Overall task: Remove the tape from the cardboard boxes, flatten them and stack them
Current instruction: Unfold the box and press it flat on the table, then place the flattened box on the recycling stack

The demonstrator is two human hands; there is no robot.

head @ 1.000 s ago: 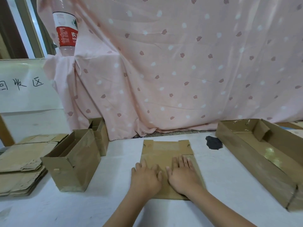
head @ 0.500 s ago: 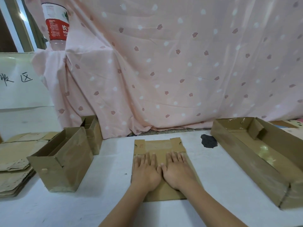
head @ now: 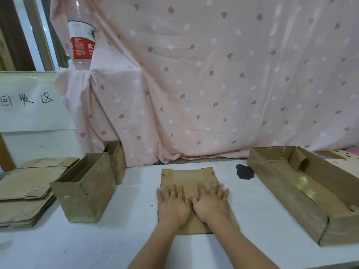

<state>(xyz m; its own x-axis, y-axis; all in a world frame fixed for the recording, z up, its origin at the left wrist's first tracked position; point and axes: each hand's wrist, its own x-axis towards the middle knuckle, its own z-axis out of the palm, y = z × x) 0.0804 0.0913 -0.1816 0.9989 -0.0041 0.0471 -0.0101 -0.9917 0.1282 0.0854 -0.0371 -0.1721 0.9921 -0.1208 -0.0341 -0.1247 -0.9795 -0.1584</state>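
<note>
Cardboard lies flat under our palms: the flattened box (head: 187, 176) sits on the white tabletop (head: 124, 239), and our left hand (head: 172, 205) and right hand (head: 210, 203) press on it side by side, fingers straight and spread, thumbs nearly touching. Left of us stands an open box (head: 85, 193), beyond it a stack of flattened boxes (head: 25, 193). A long shallow box (head: 303, 191) lies to the right.

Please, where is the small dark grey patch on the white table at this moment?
In the head view, the dark grey patch lies right of centre on the white table, between the flattened brown cardboard box and the long open cardboard tray.
</note>
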